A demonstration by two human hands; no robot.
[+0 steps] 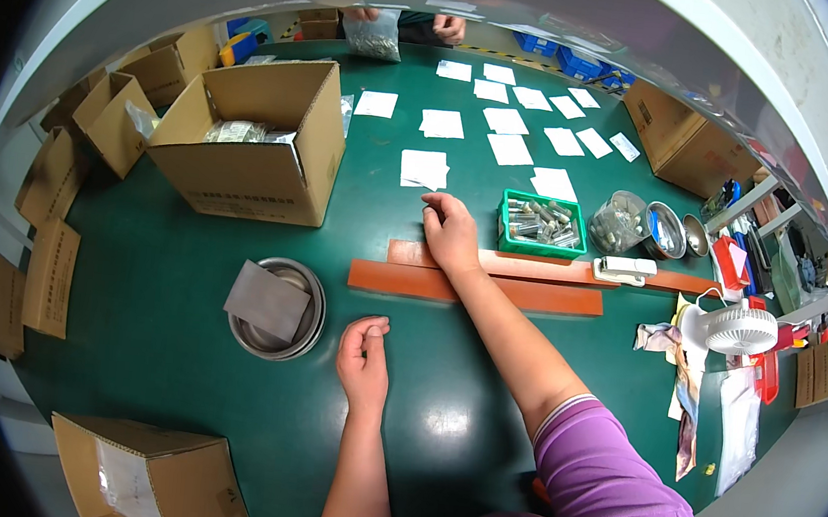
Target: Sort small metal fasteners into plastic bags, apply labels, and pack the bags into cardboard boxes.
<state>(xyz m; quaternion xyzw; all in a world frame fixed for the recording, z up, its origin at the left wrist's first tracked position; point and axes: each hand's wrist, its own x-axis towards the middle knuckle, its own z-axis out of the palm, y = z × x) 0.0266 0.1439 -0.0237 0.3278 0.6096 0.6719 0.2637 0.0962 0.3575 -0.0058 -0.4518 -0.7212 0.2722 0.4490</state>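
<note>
My right hand (451,234) reaches across two orange-brown bars (476,287) lying side by side. Its fingertips are just below a small stack of white paper slips (424,170), apart from it, with thumb and fingers parted and nothing visible between them. Nearer to me, my left hand (363,361) rests over the green table (419,409), its fingers curled inward; whether anything is inside them is hidden. Left of that hand stand stacked round metal bowls (316,324) with a flat grey-brown plate (268,300) across their top. A green basket (502,229) of small metallic cylindrical pieces sits right of my right hand.
An open carton (262,179) with bagged items stands left; another carton (154,478) is near-left. A white stapler (624,270), a clear tub (619,223) and a small fan (741,330) are right. Across the table, another person's hands hold a clear bag (374,35) beyond several paper slips.
</note>
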